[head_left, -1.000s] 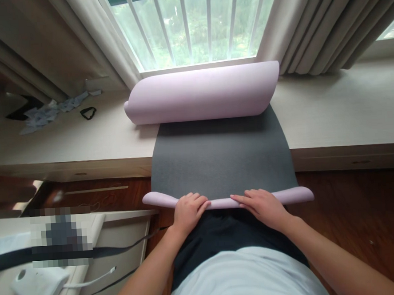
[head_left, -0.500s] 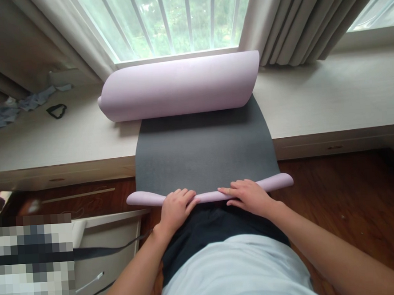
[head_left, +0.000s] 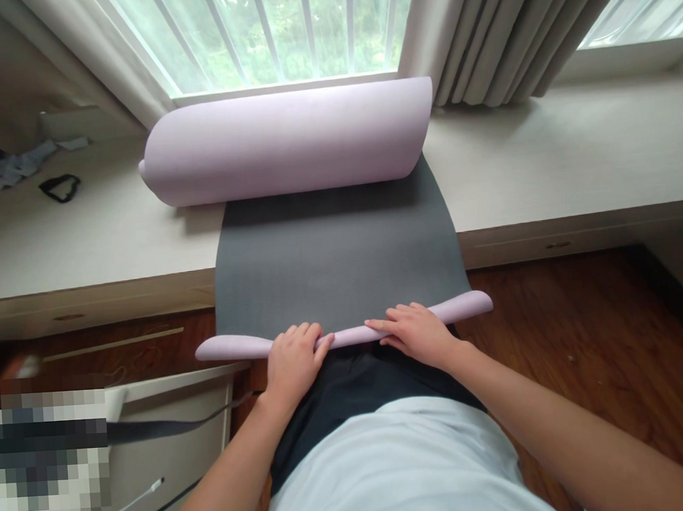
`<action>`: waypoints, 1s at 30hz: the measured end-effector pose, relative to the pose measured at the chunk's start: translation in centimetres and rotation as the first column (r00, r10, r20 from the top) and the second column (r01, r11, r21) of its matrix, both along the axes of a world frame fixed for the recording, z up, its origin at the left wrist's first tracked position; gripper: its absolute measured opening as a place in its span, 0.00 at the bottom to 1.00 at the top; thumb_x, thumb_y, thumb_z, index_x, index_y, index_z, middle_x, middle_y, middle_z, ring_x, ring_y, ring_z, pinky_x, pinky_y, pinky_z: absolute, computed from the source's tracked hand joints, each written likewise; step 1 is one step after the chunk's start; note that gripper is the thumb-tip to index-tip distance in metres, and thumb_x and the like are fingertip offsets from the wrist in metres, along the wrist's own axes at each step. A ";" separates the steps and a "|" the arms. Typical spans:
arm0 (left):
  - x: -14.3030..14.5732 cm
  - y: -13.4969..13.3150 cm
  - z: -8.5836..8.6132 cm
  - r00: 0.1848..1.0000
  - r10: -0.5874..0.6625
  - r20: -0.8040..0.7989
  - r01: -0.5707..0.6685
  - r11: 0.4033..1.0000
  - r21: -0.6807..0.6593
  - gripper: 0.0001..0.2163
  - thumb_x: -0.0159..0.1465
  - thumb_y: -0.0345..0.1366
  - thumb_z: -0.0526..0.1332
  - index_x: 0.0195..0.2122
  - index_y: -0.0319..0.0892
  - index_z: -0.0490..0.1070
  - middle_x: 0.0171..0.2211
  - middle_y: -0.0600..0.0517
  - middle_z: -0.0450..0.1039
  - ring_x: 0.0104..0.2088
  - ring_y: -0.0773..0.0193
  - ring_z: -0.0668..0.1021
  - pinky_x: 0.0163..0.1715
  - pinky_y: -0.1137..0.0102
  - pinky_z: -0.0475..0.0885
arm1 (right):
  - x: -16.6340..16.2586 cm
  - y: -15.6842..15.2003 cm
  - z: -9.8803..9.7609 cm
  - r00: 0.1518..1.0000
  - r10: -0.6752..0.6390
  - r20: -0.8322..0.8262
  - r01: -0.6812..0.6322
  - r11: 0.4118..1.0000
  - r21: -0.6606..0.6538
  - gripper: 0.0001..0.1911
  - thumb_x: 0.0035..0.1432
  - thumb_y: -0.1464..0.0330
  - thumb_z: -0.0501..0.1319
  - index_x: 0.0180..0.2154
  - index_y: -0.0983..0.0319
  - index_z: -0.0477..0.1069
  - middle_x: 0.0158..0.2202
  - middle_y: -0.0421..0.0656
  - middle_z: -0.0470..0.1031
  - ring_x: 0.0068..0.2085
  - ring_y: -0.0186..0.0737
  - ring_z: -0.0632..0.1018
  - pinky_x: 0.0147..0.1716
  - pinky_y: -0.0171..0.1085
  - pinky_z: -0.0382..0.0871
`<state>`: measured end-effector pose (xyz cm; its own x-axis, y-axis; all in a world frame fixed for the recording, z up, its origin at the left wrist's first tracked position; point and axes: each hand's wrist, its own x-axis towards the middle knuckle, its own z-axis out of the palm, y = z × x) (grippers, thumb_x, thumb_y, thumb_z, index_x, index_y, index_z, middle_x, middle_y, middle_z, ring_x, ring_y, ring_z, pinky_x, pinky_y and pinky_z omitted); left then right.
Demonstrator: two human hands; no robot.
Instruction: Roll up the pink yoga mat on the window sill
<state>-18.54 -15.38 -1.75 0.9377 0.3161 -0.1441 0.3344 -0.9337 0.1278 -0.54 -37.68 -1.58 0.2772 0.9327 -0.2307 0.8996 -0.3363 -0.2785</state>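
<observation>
Two hands are on one mat [head_left: 336,263], a left hand [head_left: 295,358] and a right hand [head_left: 419,332]. Both hold the one thin pink roll [head_left: 349,337] at the mat's near edge. The left fingers sit close together, bent over the roll, with the thumb on the side near the body. The right fingers press on top too, one pointing along the roll, thumb below. A short bit of roll shows between the two hands, and one end sticks out past each.

In front of the fingers, the mat's one grey side goes up onto one pale ledge [head_left: 555,150]. One fat pink roll [head_left: 288,143] lies there, well ahead of the fingers. Past it is one big window [head_left: 282,35] with six white bars [head_left: 309,34].

Far to the left of the fingers, one black loop [head_left: 60,188] lies on the ledge. Pale scraps [head_left: 23,163] lie beyond it, too small for me to count. Nearer, left of and behind the left fingers, are one white cable [head_left: 140,499] and two dark straps [head_left: 167,429].
</observation>
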 end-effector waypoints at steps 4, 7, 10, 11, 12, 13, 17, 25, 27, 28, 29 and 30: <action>-0.2 -0.2 -0.3 1.000 0.018 0.014 -0.019 1.000 0.023 0.17 0.75 0.50 0.56 0.34 0.45 0.71 0.34 0.51 0.74 0.38 0.55 0.74 0.37 0.62 0.59 | 0.2 0.3 0.2 1.000 -0.004 0.003 0.005 1.000 -0.025 0.24 0.72 0.57 0.60 0.67 0.43 0.67 0.46 0.43 0.76 0.46 0.41 0.73 0.42 0.40 0.55; -0.4 -0.3 -0.6 0.999 0.029 0.028 -0.030 0.999 0.042 0.18 0.75 0.50 0.56 0.34 0.45 0.72 0.34 0.50 0.73 0.38 0.55 0.74 0.37 0.62 0.60 | 0.3 0.3 0.2 1.000 0.001 0.012 -0.001 1.000 -0.030 0.26 0.70 0.59 0.62 0.67 0.42 0.66 0.47 0.43 0.76 0.46 0.41 0.73 0.42 0.40 0.55; -0.6 -0.5 -0.9 0.998 0.046 0.043 -0.048 0.998 0.051 0.19 0.75 0.51 0.55 0.34 0.45 0.73 0.35 0.49 0.73 0.39 0.55 0.74 0.38 0.62 0.61 | 0.3 0.3 0.0 1.000 0.000 0.027 0.001 1.000 -0.023 0.26 0.70 0.60 0.62 0.67 0.42 0.66 0.47 0.42 0.76 0.46 0.41 0.73 0.42 0.40 0.55; -0.6 -0.5 -0.9 0.997 0.055 0.047 -0.057 0.997 0.050 0.19 0.75 0.52 0.55 0.34 0.45 0.73 0.36 0.49 0.73 0.39 0.54 0.74 0.38 0.62 0.62 | 0.3 0.3 0.0 1.000 -0.002 0.029 0.002 1.000 -0.023 0.25 0.71 0.59 0.62 0.67 0.41 0.66 0.47 0.42 0.76 0.46 0.41 0.73 0.42 0.41 0.55; -0.6 -0.5 -1.0 0.997 0.063 0.051 -0.066 0.997 0.051 0.19 0.75 0.52 0.55 0.34 0.45 0.74 0.36 0.48 0.72 0.39 0.54 0.73 0.38 0.62 0.62 | 0.3 0.3 -0.1 1.000 -0.004 0.030 0.004 1.000 -0.025 0.25 0.71 0.59 0.61 0.67 0.42 0.66 0.46 0.42 0.77 0.46 0.41 0.74 0.42 0.41 0.55; -0.6 -0.5 -1.0 0.996 0.069 0.052 -0.072 0.996 0.052 0.19 0.75 0.52 0.55 0.34 0.45 0.74 0.36 0.48 0.72 0.39 0.54 0.73 0.38 0.62 0.62 | 0.3 0.3 -0.1 1.000 -0.005 0.030 0.006 1.000 -0.026 0.25 0.71 0.59 0.61 0.67 0.42 0.66 0.46 0.42 0.77 0.45 0.41 0.74 0.42 0.41 0.55; -0.6 -0.5 -1.1 0.997 0.068 0.042 -0.071 0.995 0.070 0.20 0.75 0.52 0.54 0.35 0.44 0.75 0.37 0.46 0.72 0.41 0.52 0.72 0.39 0.62 0.63 | 0.2 0.3 -0.2 1.000 -0.006 0.019 0.007 1.000 -0.030 0.25 0.72 0.58 0.60 0.67 0.43 0.66 0.46 0.42 0.77 0.46 0.40 0.74 0.42 0.41 0.55; -0.5 -0.4 -1.1 0.998 0.039 0.048 -0.043 0.995 0.087 0.19 0.75 0.53 0.54 0.36 0.45 0.74 0.36 0.48 0.72 0.40 0.53 0.72 0.38 0.61 0.61 | 0.8 0.7 0.2 1.000 0.019 -0.015 -0.020 0.998 -0.052 0.26 0.72 0.58 0.60 0.68 0.44 0.65 0.47 0.42 0.78 0.45 0.41 0.76 0.43 0.40 0.58; -0.5 -0.3 -1.1 0.998 0.039 0.053 -0.043 0.996 0.082 0.19 0.75 0.52 0.54 0.36 0.45 0.73 0.36 0.49 0.72 0.39 0.54 0.73 0.38 0.62 0.61 | 0.9 0.7 0.2 1.000 0.027 -0.012 -0.027 0.998 -0.055 0.26 0.72 0.57 0.60 0.68 0.44 0.65 0.47 0.42 0.78 0.45 0.41 0.76 0.43 0.39 0.58; -0.5 -0.3 -1.1 0.998 0.043 0.056 -0.047 0.996 0.077 0.18 0.75 0.52 0.55 0.36 0.45 0.73 0.36 0.49 0.73 0.39 0.54 0.73 0.38 0.62 0.61 | 0.9 0.6 0.2 0.999 0.030 -0.010 -0.031 0.998 -0.055 0.26 0.72 0.56 0.60 0.68 0.44 0.64 0.47 0.42 0.78 0.45 0.41 0.76 0.43 0.39 0.59; -0.5 -0.3 -1.2 0.997 0.048 0.062 -0.052 0.996 0.070 0.18 0.75 0.52 0.55 0.37 0.45 0.73 0.36 0.49 0.73 0.39 0.54 0.73 0.38 0.62 0.61 | 0.9 0.6 0.2 0.999 0.032 -0.006 -0.032 0.998 -0.054 0.27 0.72 0.56 0.59 0.69 0.44 0.63 0.47 0.43 0.78 0.45 0.41 0.76 0.42 0.39 0.59; -0.6 -0.2 -1.2 0.996 0.052 0.069 -0.056 0.996 0.062 0.17 0.74 0.51 0.56 0.37 0.45 0.73 0.36 0.50 0.73 0.39 0.55 0.73 0.38 0.62 0.61 | 1.0 0.5 0.1 0.999 0.032 -0.004 -0.033 0.998 -0.051 0.28 0.72 0.56 0.59 0.70 0.44 0.62 0.48 0.43 0.77 0.45 0.41 0.76 0.42 0.39 0.59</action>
<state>-19.09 -15.62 -2.94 0.9258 0.3733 -0.0589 0.3774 -0.9214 0.0926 0.42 -37.13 -1.47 0.2461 0.9281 -0.2792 0.9095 -0.3207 -0.2644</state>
